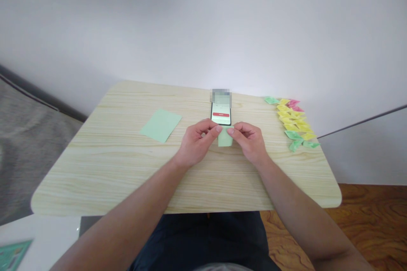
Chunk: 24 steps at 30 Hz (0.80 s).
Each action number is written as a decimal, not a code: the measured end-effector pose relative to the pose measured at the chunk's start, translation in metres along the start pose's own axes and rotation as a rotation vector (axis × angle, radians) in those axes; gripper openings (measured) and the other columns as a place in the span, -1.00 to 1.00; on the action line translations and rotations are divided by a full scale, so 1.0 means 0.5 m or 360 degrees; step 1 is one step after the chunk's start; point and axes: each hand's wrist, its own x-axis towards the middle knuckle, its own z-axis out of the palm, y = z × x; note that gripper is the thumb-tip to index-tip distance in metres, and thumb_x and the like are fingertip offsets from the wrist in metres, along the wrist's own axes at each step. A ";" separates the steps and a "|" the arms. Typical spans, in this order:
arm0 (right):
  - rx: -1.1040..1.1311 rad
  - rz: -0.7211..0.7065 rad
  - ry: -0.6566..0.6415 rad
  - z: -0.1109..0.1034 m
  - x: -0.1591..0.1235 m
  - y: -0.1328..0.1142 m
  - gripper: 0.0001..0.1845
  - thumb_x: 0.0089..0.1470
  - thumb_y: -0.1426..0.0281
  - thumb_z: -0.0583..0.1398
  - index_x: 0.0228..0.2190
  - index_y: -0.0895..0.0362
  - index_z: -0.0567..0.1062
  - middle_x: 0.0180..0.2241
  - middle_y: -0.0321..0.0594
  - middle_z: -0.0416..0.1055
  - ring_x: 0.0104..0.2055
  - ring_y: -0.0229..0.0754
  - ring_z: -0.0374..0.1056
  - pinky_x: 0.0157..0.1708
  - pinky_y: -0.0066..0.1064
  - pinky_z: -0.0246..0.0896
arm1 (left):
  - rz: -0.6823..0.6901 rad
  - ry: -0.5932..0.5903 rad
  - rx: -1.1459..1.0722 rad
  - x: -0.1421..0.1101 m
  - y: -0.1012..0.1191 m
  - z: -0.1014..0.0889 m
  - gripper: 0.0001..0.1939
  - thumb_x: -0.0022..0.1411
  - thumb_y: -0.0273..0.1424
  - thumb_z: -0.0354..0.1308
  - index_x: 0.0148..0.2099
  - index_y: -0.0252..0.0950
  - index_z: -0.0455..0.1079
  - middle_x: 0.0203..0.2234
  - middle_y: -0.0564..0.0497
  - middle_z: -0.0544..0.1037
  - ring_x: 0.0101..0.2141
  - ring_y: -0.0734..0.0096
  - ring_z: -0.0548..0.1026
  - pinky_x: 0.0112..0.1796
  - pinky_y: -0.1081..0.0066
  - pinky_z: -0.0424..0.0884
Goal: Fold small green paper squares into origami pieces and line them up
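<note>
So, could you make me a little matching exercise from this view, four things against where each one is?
Things:
1. phone
2. flat green sheet
3. narrow green paper
4. folded paper pieces

Places:
A. pinched between left hand and right hand
B. clustered along the right side of the table
C. just beyond the hands, screen lit
D. on the table, left of both hands

Right pairs: 1-C, 2-D, 3-A, 4-B

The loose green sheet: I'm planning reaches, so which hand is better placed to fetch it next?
Left, probably: the left hand is nearer the loose green sheet, which lies to its left. The right hand is farther; both hold the small green paper.
</note>
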 end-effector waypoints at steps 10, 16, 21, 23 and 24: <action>0.0180 0.0040 0.0038 -0.001 0.005 0.006 -0.79 0.02 0.24 0.42 -0.32 0.06 0.59 -0.40 -0.29 0.58 -0.38 -0.23 0.45 -0.31 -0.36 0.40 | -0.0121 -0.0092 -0.0253 0.001 0.002 0.000 -0.70 0.36 -0.21 0.17 -0.35 -0.28 0.49 -0.48 0.06 0.39 -0.39 0.42 0.30 -0.30 0.39 0.23; 0.0384 0.0144 0.0073 -0.004 0.012 0.025 -0.78 0.03 0.24 0.42 -0.30 0.05 0.59 -0.34 -0.30 0.59 -0.33 -0.24 0.47 -0.25 -0.37 0.42 | -0.0126 -0.0126 -0.0293 -0.002 0.000 -0.004 -0.79 0.30 -0.25 0.24 -0.29 -0.29 0.53 -0.40 0.03 0.49 -0.32 0.38 0.38 -0.23 0.38 0.28; 0.0223 0.0047 0.0161 0.000 0.006 0.011 -0.78 0.05 0.23 0.41 -0.31 0.07 0.59 -0.43 -0.32 0.55 -0.44 -0.28 0.40 -0.39 -0.43 0.36 | -0.0119 -0.0147 -0.0097 -0.004 0.000 -0.001 -0.76 0.28 -0.26 0.25 -0.36 -0.31 0.49 -0.46 0.04 0.46 -0.39 0.42 0.34 -0.30 0.39 0.25; 0.0139 -0.0011 0.0214 0.003 0.003 0.004 -0.80 0.06 0.23 0.40 -0.31 0.07 0.60 -0.45 -0.32 0.54 -0.46 -0.30 0.36 -0.44 -0.46 0.32 | -0.0099 -0.0171 -0.0035 -0.005 0.000 0.002 -0.78 0.27 -0.28 0.26 -0.36 -0.31 0.50 -0.45 0.03 0.48 -0.38 0.42 0.35 -0.29 0.38 0.26; 0.0115 -0.0029 0.0230 0.004 0.002 0.001 -0.81 0.07 0.24 0.40 -0.32 0.07 0.60 -0.46 -0.32 0.53 -0.47 -0.30 0.36 -0.45 -0.46 0.30 | -0.0089 -0.0182 -0.0022 -0.006 -0.001 0.003 -0.78 0.27 -0.29 0.27 -0.36 -0.32 0.50 -0.44 0.02 0.49 -0.38 0.42 0.36 -0.28 0.38 0.27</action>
